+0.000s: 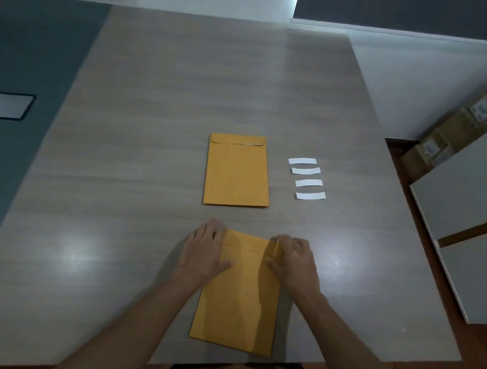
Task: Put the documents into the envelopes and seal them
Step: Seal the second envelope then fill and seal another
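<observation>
Pressing near envelope (239, 293) flat, left hand (205, 248) fingers straight, right hand (293, 262) fingers pinching its flap edge

The near envelope (238, 293) is a mustard-yellow manila sleeve lying flat on the table (133, 140), long side running away from the person, its bottom edge at the table's front edge. Its flap is folded down at the far end, with a crease line showing across the top.

The far envelope (239, 170) is the same colour and shape, flat, flap folded down at its far end. It lies beyond the near envelope, apart from it, slightly turned.

Four white strips (307, 179), slightly curved, lie in a column just right of the far envelope, apart from each other and from it.
</observation>
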{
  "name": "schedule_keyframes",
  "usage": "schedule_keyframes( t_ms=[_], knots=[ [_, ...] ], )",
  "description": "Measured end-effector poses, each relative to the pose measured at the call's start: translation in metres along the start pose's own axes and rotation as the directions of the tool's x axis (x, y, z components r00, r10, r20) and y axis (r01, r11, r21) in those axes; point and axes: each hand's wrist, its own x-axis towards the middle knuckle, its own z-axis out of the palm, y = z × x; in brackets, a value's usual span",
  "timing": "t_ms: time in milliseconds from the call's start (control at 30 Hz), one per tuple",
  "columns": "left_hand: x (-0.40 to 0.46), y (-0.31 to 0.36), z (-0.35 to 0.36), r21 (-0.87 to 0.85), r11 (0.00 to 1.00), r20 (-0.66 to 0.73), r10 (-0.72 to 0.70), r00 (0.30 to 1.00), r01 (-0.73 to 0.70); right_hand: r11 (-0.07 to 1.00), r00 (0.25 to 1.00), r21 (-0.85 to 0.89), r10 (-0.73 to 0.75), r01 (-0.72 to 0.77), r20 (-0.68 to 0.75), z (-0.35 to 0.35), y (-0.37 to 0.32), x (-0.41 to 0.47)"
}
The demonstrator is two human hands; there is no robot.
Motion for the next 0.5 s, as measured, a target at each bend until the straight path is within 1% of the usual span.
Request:
schedule_keyframes(
  t_ms=[67,167,233,300,333,367,433,500],
  knots=[
    [0.004,0.003,-0.001,-0.006,1.0,0.009,-0.004,1.0,0.004,0.997,0.999,-0.063,0.048,-0.047,0.017,0.001,-0.003,0.009],
    [0.011,0.006,-0.002,-0.024,0.999,0.027,-0.022,0.999,0.023,0.992,0.999,-0.123,0.033,-0.03,0.025,0.003,-0.006,0.019],
    [0.014,0.007,-0.003,-0.096,0.993,-0.018,-0.069,0.997,0.067,0.993,0.999,-0.109,0.034,-0.033,0.006,0.003,-0.009,0.023],
    [0.015,0.01,-0.006,-0.198,0.975,-0.027,-0.111,0.993,0.103,0.998,0.999,-0.06,0.037,-0.036,0.013,0.002,-0.015,0.027],
    [0.016,0.009,-0.006,-0.289,0.949,-0.014,-0.139,0.99,0.129,0.999,0.998,-0.001,0.051,-0.051,0.03,0.0,-0.019,0.029],
    [0.017,0.008,-0.008,-0.4,0.902,0.011,-0.17,0.985,0.16,0.995,0.996,0.06,0.07,-0.073,0.049,-0.003,-0.022,0.03],
    [0.022,0.001,-0.012,-0.601,0.771,0.07,-0.212,0.975,0.21,0.985,0.996,0.148,0.085,-0.09,0.041,-0.007,-0.027,0.035],
    [0.029,-0.009,-0.018,-0.717,0.657,0.083,-0.253,0.964,0.233,0.967,0.995,0.234,0.098,-0.1,0.017,-0.013,-0.03,0.043]
  ],
)
